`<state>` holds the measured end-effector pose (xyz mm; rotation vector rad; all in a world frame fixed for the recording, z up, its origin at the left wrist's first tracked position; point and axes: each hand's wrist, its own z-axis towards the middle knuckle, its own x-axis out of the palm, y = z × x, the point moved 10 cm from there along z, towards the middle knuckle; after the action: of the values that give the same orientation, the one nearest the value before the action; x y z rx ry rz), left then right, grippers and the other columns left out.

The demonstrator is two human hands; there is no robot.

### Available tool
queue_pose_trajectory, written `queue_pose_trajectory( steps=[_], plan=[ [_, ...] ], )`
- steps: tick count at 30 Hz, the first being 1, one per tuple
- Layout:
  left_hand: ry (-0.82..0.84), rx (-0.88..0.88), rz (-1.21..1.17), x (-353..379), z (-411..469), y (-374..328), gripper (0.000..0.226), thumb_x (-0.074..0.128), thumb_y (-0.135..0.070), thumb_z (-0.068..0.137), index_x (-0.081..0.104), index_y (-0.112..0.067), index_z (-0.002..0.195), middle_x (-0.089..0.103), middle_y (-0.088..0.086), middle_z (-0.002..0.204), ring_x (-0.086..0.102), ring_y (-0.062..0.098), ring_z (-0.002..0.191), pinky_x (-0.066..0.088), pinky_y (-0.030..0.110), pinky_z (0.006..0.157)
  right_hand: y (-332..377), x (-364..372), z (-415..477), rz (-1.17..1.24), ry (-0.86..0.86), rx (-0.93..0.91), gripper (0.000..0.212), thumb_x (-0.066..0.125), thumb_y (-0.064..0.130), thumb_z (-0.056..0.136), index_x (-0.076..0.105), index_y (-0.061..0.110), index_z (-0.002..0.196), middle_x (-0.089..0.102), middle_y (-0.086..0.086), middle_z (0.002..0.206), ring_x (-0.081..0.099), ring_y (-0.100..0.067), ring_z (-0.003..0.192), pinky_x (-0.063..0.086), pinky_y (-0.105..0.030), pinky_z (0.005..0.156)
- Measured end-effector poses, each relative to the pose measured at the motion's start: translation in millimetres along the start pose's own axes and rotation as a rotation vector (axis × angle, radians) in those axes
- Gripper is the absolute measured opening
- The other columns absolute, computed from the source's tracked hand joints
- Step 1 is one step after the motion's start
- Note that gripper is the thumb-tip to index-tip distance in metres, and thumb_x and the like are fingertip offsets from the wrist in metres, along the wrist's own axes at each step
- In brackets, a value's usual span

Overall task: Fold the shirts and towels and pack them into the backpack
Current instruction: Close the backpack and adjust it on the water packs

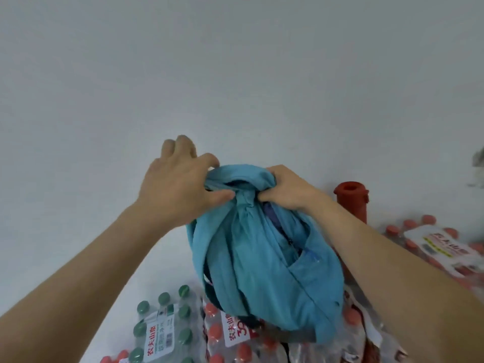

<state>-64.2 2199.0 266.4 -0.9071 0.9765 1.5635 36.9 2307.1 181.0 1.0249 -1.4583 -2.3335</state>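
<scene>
Your left hand (178, 184) pinches the teal backpack (262, 258) at its top; your right hand (285, 189) grips it, fingers curled

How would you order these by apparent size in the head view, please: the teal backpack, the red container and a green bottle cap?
1. the teal backpack, by far the largest
2. the red container, partly hidden
3. the green bottle cap, the smallest, though it is nearer the camera

Support noted: shrink-wrapped packs of bottled water. A green-capped pack (162, 326) is set at left, red-capped packs (235, 336) at centre, a further red-capped pack (432, 247) at far right. A teal backpack (264, 260) is seated upright on the centre packs.
</scene>
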Motion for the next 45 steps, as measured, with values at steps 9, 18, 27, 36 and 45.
queue_pose_trajectory(
  steps=[9,18,27,36,45],
  plan=[
    [-0.002,0.228,0.047,69,38,-23,0.047,0.049,-0.035,0.091,0.032,-0.045,0.134,0.058,-0.005,0.106,0.061,0.026,0.09,0.048,0.037,0.071,-35,-27,-42,-0.341,-0.05,-0.096,0.035,0.067,0.032,0.082,0.055,0.03,0.115,0.056,0.015,0.113,0.049,-0.006,0.108,0.04,-0.031,0.097],
    [0.066,0.195,-0.002,35,80,-10,0.032,0.043,-0.049,0.093,0.05,-0.047,0.124,0.061,-0.012,0.099,0.058,0.023,0.095,0.045,0.036,0.075,-44,-44,-44,-0.59,0.18,-0.219,0.01,0.064,0.03,0.086,0.069,0.028,0.095,0.058,0.018,0.085,0.047,-0.005,0.092,0.042,-0.03,0.082],
    [0.472,0.09,-0.012,137,61,-24,0.072,0.049,-0.013,0.08,0.025,-0.03,0.146,0.026,-0.007,0.15,0.019,0.02,0.134,0.025,0.046,0.11,-108,-43,-29,-0.27,0.125,-0.043,0.004,0.072,0.026,0.083,0.071,0.022,0.081,0.062,0.01,0.087,0.055,-0.004,0.08,0.041,-0.019,0.071],
    [0.351,0.674,0.291,153,47,-183,0.048,0.042,-0.065,0.084,0.064,-0.024,0.098,0.06,-0.007,0.093,0.051,0.017,0.095,0.035,0.034,0.088,-127,-52,-42,-0.012,-0.061,0.057,0.035,0.068,0.001,0.082,0.065,0.034,0.071,0.066,0.009,0.078,0.063,-0.006,0.077,0.052,-0.022,0.076],
    [0.248,0.642,0.102,160,49,-192,0.029,0.037,-0.042,0.094,0.058,-0.026,0.082,0.058,-0.009,0.081,0.049,0.014,0.084,0.032,0.035,0.076,-160,-60,-51,0.455,-0.245,0.253,0.037,0.058,-0.023,0.07,0.065,0.013,0.077,0.062,-0.004,0.073,0.058,-0.013,0.069,0.051,-0.022,0.064]
  ],
)
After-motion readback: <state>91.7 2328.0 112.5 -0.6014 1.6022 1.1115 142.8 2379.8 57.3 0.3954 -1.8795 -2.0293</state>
